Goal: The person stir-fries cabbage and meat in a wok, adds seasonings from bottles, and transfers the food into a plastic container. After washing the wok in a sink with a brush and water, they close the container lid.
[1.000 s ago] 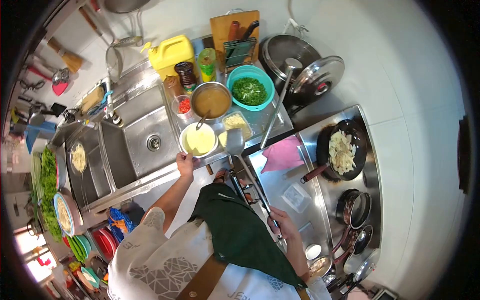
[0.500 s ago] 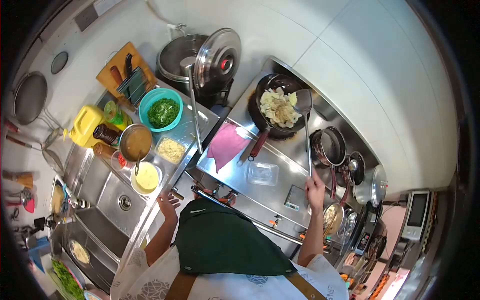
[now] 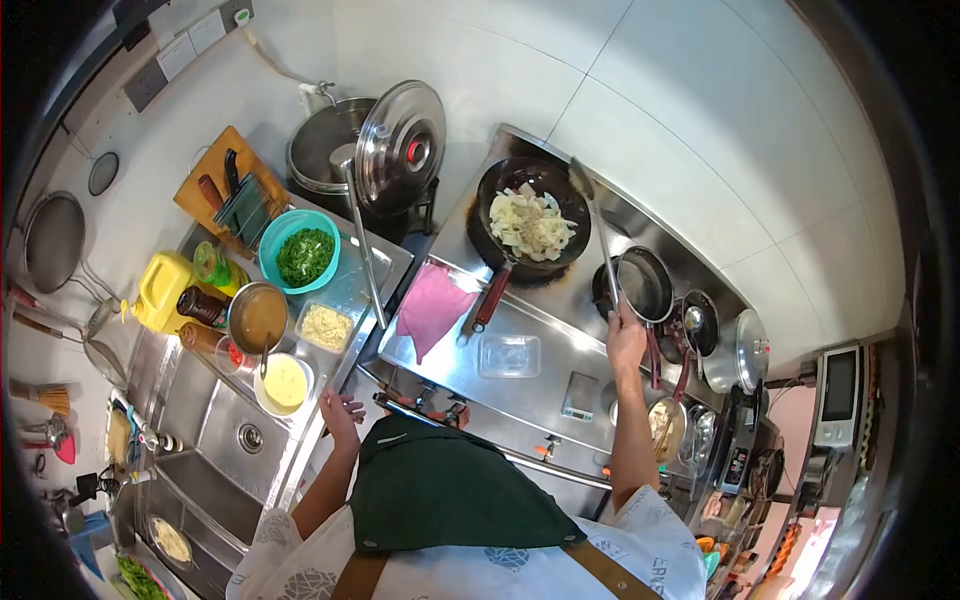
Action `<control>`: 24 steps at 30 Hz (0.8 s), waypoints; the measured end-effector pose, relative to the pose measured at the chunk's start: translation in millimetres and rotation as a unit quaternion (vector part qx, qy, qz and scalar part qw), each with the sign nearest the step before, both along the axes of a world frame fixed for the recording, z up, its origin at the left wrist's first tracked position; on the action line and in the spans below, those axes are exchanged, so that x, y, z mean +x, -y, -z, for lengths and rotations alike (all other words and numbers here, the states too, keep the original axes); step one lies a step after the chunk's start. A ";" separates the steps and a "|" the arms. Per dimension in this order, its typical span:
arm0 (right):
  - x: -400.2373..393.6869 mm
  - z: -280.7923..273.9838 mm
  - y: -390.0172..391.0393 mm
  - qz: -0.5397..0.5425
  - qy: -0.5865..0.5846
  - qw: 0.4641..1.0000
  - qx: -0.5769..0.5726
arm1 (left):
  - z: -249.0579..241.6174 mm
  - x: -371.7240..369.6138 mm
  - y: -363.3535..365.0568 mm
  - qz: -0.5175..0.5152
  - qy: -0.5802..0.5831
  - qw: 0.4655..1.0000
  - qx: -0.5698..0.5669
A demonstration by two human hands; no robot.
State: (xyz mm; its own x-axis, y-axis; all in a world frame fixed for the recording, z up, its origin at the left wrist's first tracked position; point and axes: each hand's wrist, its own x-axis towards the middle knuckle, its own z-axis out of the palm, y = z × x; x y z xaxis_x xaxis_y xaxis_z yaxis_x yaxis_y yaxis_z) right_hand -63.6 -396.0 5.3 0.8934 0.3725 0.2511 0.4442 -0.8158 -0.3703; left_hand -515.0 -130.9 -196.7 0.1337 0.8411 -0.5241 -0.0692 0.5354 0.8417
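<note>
My right hand (image 3: 626, 335) is closed round the handle of a metal spatula (image 3: 605, 238). Its blade is raised at the far right rim of a dark wok (image 3: 574, 196), apart from the pale chopped vegetables (image 3: 530, 224) inside. The wok rests on the stove with its red-brown handle (image 3: 490, 300) pointing toward me. My left hand (image 3: 342, 412) is at the edge of the left counter, fingers apart and holding nothing. Closest to it is a white bowl of yellow liquid (image 3: 284, 384). A tub of pale minced food (image 3: 326, 327) is just beyond.
A pink cloth (image 3: 434, 310), a clear plastic tray (image 3: 509, 356) and a small scale (image 3: 580, 396) lie in front of the wok. Several pans, including a saucepan (image 3: 645, 285), line the right side. A teal bowl of chopped greens (image 3: 305, 256) and a big lidded pot (image 3: 325, 150) stand left.
The spatula has moved from the food's right edge up to the wok's far rim, its blade turned more edge-on. My right hand has moved farther forward. The whole view has shifted slightly.
</note>
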 end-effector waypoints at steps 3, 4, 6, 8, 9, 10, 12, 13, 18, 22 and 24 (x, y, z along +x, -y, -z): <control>25.3 8.7 1.9 -0.041 0.019 0.997 -0.058 | -2.5 5.9 2.3 0.012 -0.004 1.000 -0.001; 27.5 -7.0 -3.9 -0.026 -0.014 0.993 -0.113 | -3.6 6.5 3.1 0.018 -0.007 1.000 -0.001; 33.8 -53.0 -22.5 0.004 -0.078 0.972 -0.220 | -2.5 9.2 3.4 0.022 -0.007 1.000 0.007; 64.6 -64.7 -24.9 -0.030 -0.055 0.962 -0.267 | -4.5 11.3 5.3 0.027 -0.008 1.000 0.011; 80.4 -71.4 -29.8 -0.048 -0.042 0.955 -0.290 | -10.5 12.3 7.4 0.029 -0.008 0.999 0.011; 91.3 -86.5 -40.7 -0.062 -0.047 0.941 -0.330 | -13.5 13.7 9.3 0.029 -0.008 0.999 0.013; 111.4 -106.6 -59.0 -0.086 -0.047 0.917 -0.386 | -10.9 11.8 13.2 0.027 -0.009 0.999 0.018; 122.4 -111.5 -67.0 -0.098 -0.040 0.909 -0.402 | -10.1 10.7 15.2 0.026 -0.010 0.999 0.020; 165.6 -63.9 -122.6 -0.125 -0.194 0.877 -0.422 | -8.0 9.1 28.2 0.025 -0.013 0.999 0.016; 170.3 -37.1 -117.2 -0.187 -0.053 0.927 -0.321 | -5.5 10.0 31.8 0.056 -0.003 0.998 -0.016; 155.2 -80.7 -111.6 -0.240 -0.032 0.911 -0.334 | 6.3 4.2 36.7 0.075 -0.002 0.997 -0.022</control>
